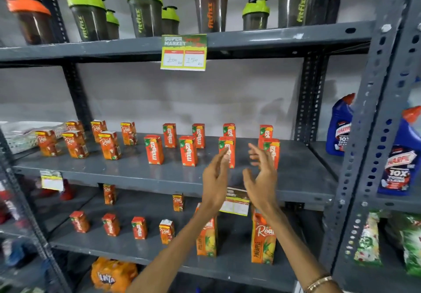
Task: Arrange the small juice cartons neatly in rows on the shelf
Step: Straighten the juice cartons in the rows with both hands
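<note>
Small orange-red juice cartons stand in two loose rows on the grey middle shelf [136, 174]. Maaza cartons [155, 149] fill the centre and right, Real cartons [109, 144] the left. My left hand [216, 176] is raised with fingers apart, its fingertips just in front of a front-row Maaza carton [227, 143]. My right hand [262, 176] is also spread and holds nothing, in front of the rightmost front carton [273, 149], partly hiding it. Neither hand grips a carton.
Shaker bottles [145, 10] line the top shelf, with a price tag [184, 52] on its edge. The lower shelf holds more small cartons [139, 227] and tall Real packs [262, 238]. Blue cleaner bottles [339, 128] stand on the right rack. A Fanta pack [111, 274] sits below.
</note>
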A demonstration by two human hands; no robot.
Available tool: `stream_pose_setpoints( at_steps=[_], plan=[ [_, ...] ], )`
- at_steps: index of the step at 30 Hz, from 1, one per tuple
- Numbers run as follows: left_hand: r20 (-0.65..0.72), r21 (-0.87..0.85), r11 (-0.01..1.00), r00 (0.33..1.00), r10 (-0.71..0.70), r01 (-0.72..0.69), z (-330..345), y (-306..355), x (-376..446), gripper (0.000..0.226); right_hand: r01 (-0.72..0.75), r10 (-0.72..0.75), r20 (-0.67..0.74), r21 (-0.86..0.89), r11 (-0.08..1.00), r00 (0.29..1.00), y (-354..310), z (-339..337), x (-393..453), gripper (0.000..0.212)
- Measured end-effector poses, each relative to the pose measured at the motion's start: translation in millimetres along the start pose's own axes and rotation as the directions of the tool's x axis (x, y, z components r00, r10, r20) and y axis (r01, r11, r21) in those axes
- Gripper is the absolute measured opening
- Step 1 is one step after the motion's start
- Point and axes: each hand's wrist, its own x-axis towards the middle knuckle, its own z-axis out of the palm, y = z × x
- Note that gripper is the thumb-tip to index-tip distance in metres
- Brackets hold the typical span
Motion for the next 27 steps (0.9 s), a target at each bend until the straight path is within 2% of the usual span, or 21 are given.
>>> stream_pose_setpoints(
  at_steps=[2, 4, 5, 7, 9, 11, 12, 14, 16, 19, 21, 24, 27],
  plan=[
    [-0.097, 0.016, 0.999, 0.994, 0.049, -0.048, -37.3, 1.5, 12.1, 0.039, 0.000, -0.002, 0.082, 0.031, 1.000, 0.997, -14.7, 37.2, 3.1, 0.055],
    [-0.127, 0.049, 0.996, 0.989, 0.077, -0.071, -115.7, -21.7, 48.9, 0.043, -0.057, 0.051, 0.126, 0.038, 0.998, 0.991, -40.2, 121.3, 4.6, 0.063],
    [-0.161, 0.075, 0.995, 0.984, 0.081, -0.069, -118.2, -26.6, 57.2, 0.050, -0.094, 0.086, 0.179, 0.034, 0.995, 0.980, -41.0, 127.9, 8.2, 0.066],
    [-0.105, 0.056, 0.998, 0.994, 0.016, -0.010, -168.2, -54.3, 92.1, 0.070, -0.210, 0.216, 0.186, -0.049, 0.976, 0.958, -60.4, 194.6, 11.9, 0.070],
    [-0.088, 0.047, 0.996, 0.993, -0.073, 0.077, -153.3, -64.0, 99.2, 0.085, -0.350, 0.359, 0.194, -0.081, 0.933, 0.913, -55.4, 194.8, 19.8, 0.073],
    [-0.048, -0.047, 0.979, 0.979, -0.199, 0.197, -146.6, -65.7, 104.6, 0.095, -0.435, 0.447, 0.196, -0.102, 0.895, 0.873, -52.7, 198.2, 25.5, 0.072],
    [-0.012, -0.089, 0.957, 0.961, -0.278, 0.275, -145.2, -64.0, 106.7, 0.094, -0.461, 0.473, 0.194, -0.107, 0.881, 0.859, -52.4, 199.1, 27.1, 0.071],
    [0.063, -0.143, 0.927, 0.938, -0.340, 0.346, -141.2, -56.3, 105.7, 0.079, -0.500, 0.508, 0.193, -0.092, 0.861, 0.839, -52.9, 197.5, 29.6, 0.066],
    [0.132, -0.174, 0.912, 0.926, -0.353, 0.372, -137.9, -52.2, 102.7, 0.074, -0.527, 0.529, 0.223, -0.075, 0.847, 0.819, -46.9, 196.3, 29.9, 0.057],
    [0.189, -0.192, 0.907, 0.921, -0.341, 0.375, -136.6, -48.8, 98.5, 0.086, -0.518, 0.515, 0.277, -0.069, 0.853, 0.811, -38.6, 196.3, 27.6, 0.035],
    [0.214, -0.178, 0.908, 0.916, -0.340, 0.378, -135.3, -47.6, 100.1, 0.087, -0.539, 0.530, 0.262, -0.041, 0.841, 0.807, -35.7, 196.1, 27.9, 0.034],
    [0.250, -0.158, 0.918, 0.914, -0.318, 0.363, -135.0, -48.3, 101.0, 0.075, -0.548, 0.532, 0.234, 0.003, 0.836, 0.813, -34.7, 196.1, 27.8, 0.027],
    [0.281, -0.145, 0.918, 0.905, -0.320, 0.369, -135.1, -52.0, 101.3, 0.076, -0.538, 0.516, 0.257, 0.020, 0.843, 0.817, -33.2, 193.9, 28.0, 0.019]
  ],
)
